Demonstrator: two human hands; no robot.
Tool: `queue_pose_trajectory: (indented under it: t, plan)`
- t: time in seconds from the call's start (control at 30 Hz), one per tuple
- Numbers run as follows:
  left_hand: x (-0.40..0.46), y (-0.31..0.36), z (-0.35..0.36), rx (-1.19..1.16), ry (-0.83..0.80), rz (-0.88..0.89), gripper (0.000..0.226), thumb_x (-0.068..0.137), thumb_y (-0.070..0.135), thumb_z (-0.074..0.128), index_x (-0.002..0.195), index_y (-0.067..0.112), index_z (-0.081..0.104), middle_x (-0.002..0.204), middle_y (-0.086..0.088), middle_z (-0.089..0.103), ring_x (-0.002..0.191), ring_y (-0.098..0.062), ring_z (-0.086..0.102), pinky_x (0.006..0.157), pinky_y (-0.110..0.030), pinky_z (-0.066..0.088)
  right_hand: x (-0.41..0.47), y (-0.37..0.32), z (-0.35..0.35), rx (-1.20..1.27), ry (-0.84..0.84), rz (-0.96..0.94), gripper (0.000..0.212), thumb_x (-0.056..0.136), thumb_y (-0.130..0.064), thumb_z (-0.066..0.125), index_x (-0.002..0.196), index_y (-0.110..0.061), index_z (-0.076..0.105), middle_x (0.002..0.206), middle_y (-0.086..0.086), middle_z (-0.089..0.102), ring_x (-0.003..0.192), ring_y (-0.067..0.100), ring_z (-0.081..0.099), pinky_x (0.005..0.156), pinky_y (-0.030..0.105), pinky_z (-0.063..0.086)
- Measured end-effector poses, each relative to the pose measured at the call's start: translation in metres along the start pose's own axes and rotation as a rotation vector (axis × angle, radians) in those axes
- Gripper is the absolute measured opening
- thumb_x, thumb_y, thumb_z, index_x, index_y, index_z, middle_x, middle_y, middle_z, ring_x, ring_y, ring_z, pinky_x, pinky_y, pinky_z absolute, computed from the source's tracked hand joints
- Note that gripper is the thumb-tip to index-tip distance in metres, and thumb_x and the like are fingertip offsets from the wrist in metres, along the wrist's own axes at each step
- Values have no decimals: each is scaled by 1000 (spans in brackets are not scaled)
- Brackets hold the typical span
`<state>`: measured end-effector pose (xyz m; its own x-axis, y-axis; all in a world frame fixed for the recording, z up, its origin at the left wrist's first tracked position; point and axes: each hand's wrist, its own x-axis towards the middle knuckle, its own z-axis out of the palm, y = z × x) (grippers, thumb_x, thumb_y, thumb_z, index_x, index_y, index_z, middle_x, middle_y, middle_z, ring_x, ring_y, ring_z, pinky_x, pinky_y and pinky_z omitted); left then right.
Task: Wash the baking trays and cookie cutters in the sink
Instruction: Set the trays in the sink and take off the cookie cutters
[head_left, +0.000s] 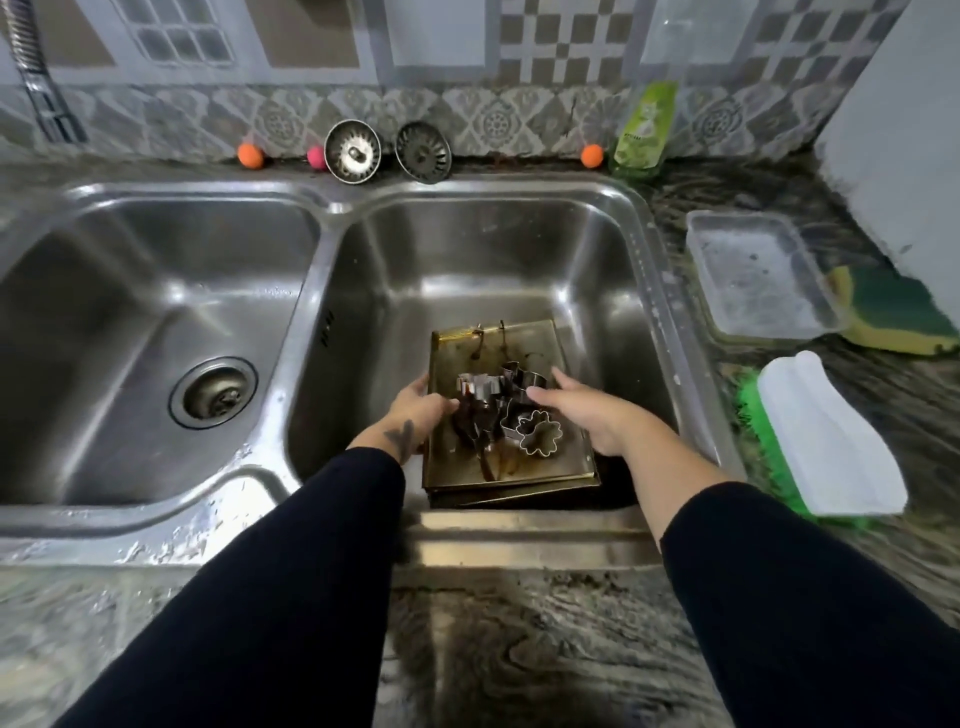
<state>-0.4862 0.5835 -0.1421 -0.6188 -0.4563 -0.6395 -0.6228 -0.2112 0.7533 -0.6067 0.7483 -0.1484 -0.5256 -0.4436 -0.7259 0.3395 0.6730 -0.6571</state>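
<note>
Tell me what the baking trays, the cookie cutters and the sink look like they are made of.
Baking trays: likely metal with a golden, glossy finish; thin turned edges, dark burnt-on streaks.
Cookie cutters: thin strips of bright metal, probably steel or tin; they glint silver.
Sink: stainless steel by its look; brushed grey with soft reflections.

Open basin floor (483, 291) behind cutter-strewn trays (561, 462)

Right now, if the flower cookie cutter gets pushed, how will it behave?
The flower cookie cutter looks like thin open metal: probably light and stiff. It lies flat on the stained top tray, so it would likely slide rather than roll. The tray looks greasy, so perhaps slippery.
</note>
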Motion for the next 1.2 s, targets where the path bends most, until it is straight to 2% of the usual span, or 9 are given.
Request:
queue_pose_trajectory:
  t: [0.13, 0.23, 0.33, 0.4, 0.57, 0.73, 0.9, 1.1, 1.2]
  plan:
    - [8, -3, 0, 115, -27, -10, 53, 90, 17, 63, 139, 24, 44, 116, -6, 63, 101, -23, 60, 94, -43, 47, 1, 3, 9, -3, -43, 28, 82, 93, -35, 56, 151, -39, -2, 161, 3, 0, 147, 29, 7, 114, 55, 8]
    - [12, -4, 1, 251, -77, 1, 73, 85, 27, 70, 146, 23, 30, 133, -10, 55, 114, -28, 57, 106, -48, 42, -5, 1, 10, -49, -4, -7, 80, 94, -34, 56, 152, -34, 0, 161, 3, 3, 147, 28, 8, 115, 51, 10]
    - [11, -1, 1, 739, 1, 128, 100, 83, 47, 69, 154, 26, 2, 162, -7, 3, 145, -36, 14, 117, -49, 19, -13, -7, 8, -315, 148, -92, 84, 89, -46, 59, 152, -36, 4, 161, 4, -5, 147, 31, -4, 116, 51, 8]
    - [9, 6, -2, 1002, -13, 310, 104, 81, 50, 69, 154, 30, -3, 161, 2, -10, 147, -34, -1, 118, -51, 15, -17, -14, 9, -581, 241, -183, 88, 83, -56, 61, 151, -40, 7, 160, 2, -6, 146, 31, -8, 115, 53, 9]
    - [9, 15, 5, 1381, -107, 427, 107, 73, 63, 69, 154, 34, 5, 158, 1, 13, 141, -33, 23, 113, -49, 28, -17, -19, 28, -979, 191, -268, 92, 71, -62, 67, 147, -41, 19, 155, 4, 10, 141, 33, 12, 110, 52, 27]
    - [16, 4, 13, 1320, -93, 395, 100, 74, 47, 76, 152, 31, 17, 146, -4, 31, 126, -30, 44, 101, -45, 45, -12, -13, 46, -1058, 234, -236, 75, 75, -37, 73, 137, -35, 32, 145, 8, 14, 121, 35, 41, 90, 42, 48]
    - [16, 1, 11, 1285, -95, 418, 95, 74, 41, 78, 151, 30, 23, 141, -5, 34, 120, -30, 50, 98, -41, 48, -13, -10, 51, -1020, 269, -247, 53, 78, -26, 73, 124, -27, 47, 136, 8, 25, 98, 28, 53, 73, 31, 45]
    - [15, 3, 9, 1237, -83, 456, 95, 78, 37, 76, 153, 28, 19, 144, -6, 32, 123, -30, 48, 101, -39, 46, -14, -12, 46, -961, 350, -310, 49, 74, -29, 74, 118, -27, 51, 124, 5, 36, 97, 29, 54, 71, 32, 46]
    - [17, 19, 7, 1224, -83, 516, 90, 79, 35, 74, 153, 27, 21, 149, -6, 29, 127, -29, 45, 105, -39, 43, -13, -25, 37, -932, 366, -321, 49, 74, -28, 73, 118, -27, 51, 125, 6, 37, 100, 30, 53, 78, 35, 50]
